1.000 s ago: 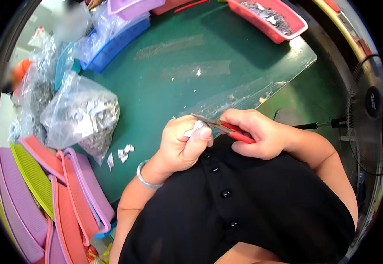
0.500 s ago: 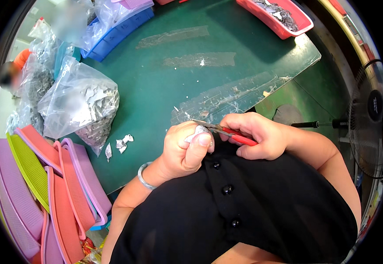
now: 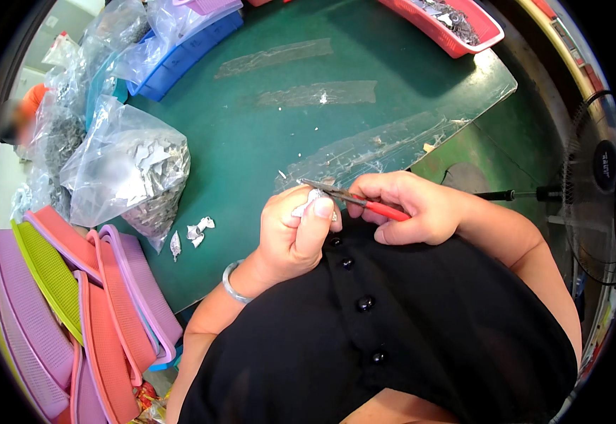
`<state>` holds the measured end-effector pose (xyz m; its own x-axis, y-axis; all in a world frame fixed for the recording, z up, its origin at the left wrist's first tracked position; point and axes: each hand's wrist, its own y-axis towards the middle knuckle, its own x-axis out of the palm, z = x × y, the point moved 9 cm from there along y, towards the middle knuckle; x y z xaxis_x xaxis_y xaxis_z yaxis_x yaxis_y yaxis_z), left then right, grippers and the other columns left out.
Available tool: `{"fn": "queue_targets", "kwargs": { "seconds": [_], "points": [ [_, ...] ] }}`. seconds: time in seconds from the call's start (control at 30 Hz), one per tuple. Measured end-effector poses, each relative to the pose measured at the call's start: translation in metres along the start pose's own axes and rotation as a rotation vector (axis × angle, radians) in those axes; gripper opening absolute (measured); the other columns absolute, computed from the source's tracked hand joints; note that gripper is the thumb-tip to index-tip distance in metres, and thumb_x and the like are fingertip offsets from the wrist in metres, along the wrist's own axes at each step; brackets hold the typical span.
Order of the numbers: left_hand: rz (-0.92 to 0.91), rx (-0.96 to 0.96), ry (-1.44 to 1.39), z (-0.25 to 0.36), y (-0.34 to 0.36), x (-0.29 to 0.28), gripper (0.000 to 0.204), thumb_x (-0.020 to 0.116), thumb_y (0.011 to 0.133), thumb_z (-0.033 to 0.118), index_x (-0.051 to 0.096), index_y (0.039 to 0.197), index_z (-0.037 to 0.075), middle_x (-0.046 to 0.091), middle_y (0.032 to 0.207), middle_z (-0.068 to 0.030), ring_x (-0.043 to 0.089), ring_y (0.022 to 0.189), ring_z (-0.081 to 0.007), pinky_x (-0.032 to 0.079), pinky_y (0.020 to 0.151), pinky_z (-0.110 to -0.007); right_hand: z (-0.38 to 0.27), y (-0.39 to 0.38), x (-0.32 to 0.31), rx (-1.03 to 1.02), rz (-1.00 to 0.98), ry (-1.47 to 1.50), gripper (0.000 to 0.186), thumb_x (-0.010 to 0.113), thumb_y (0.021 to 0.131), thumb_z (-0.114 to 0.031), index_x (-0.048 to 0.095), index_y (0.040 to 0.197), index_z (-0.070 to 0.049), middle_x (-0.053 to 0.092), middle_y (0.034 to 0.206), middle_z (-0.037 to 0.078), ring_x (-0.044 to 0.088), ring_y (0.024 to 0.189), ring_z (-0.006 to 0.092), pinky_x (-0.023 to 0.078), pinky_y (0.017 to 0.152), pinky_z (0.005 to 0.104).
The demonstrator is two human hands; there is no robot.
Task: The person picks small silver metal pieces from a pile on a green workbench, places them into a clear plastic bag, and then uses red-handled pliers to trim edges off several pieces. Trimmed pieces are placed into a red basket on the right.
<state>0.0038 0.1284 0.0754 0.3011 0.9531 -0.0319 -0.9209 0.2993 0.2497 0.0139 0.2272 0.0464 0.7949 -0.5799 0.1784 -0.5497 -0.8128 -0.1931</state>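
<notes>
Just in front of my body, my left hand (image 3: 295, 227) pinches a small silvery-white piece (image 3: 318, 201) between thumb and fingers. Its exact kind I cannot make out. My right hand (image 3: 421, 208) is closed around a red-handled pliers-like tool (image 3: 387, 210). The tool's narrow dark jaws point left and lie across the top of the silvery piece, against my left fingertips. Several similar silvery pieces (image 3: 196, 232) lie loose on the green table (image 3: 237, 141), to the left of my left hand.
A clear plastic bag (image 3: 154, 173) full of grey-white pieces stands left. Behind it are more bags and a blue bin (image 3: 188, 60). Nested pink, purple and green plastic baskets (image 3: 103, 332) crowd the lower left. A red basket (image 3: 456, 32) of metal bits sits far right, a fan (image 3: 605, 166) at the right edge.
Both hands have shifted slightly up and left with the tool and the piece. The tool's jaws now extend further over the top of the piece.
</notes>
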Motion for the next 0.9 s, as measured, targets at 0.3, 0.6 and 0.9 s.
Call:
{"fn": "queue_targets", "kwargs": {
  "seconds": [0.3, 0.6, 0.9],
  "points": [
    [-0.020, 0.062, 0.115, 0.005, 0.005, 0.001, 0.036, 0.045, 0.089, 0.021, 0.047, 0.059, 0.001, 0.051, 0.057, -0.0065, 0.039, 0.045, -0.0084, 0.029, 0.042, -0.023, -0.012, 0.001, -0.008, -0.074, 0.016, -0.238, 0.027, 0.057, 0.070, -0.004, 0.048, 0.095, 0.000, 0.048, 0.076, 0.005, 0.045, 0.070, 0.0137, 0.039, 0.065, 0.0277],
    [-0.051, 0.057, 0.131, 0.005, 0.003, 0.002, 0.037, 0.044, 0.089, 0.020, 0.047, 0.058, 0.001, 0.050, 0.055, -0.0062, 0.040, 0.046, -0.0100, 0.030, 0.043, -0.024, -0.017, 0.000, -0.009, -0.132, 0.051, -0.371, 0.027, 0.056, 0.068, -0.002, 0.048, 0.094, 0.001, 0.048, 0.074, 0.008, 0.046, 0.068, 0.0155, 0.039, 0.063, 0.0283],
    [-0.120, 0.157, 0.104, 0.015, -0.004, 0.010, 0.037, 0.045, 0.088, 0.021, 0.047, 0.057, 0.001, 0.048, 0.054, -0.0071, 0.044, 0.046, -0.0154, 0.033, 0.044, -0.027, 0.000, -0.004, 0.003, -0.074, -0.055, -0.040, 0.026, 0.054, 0.066, 0.003, 0.047, 0.092, 0.000, 0.044, 0.075, 0.000, 0.040, 0.070, 0.0078, 0.035, 0.063, 0.0232]
  ]
}}
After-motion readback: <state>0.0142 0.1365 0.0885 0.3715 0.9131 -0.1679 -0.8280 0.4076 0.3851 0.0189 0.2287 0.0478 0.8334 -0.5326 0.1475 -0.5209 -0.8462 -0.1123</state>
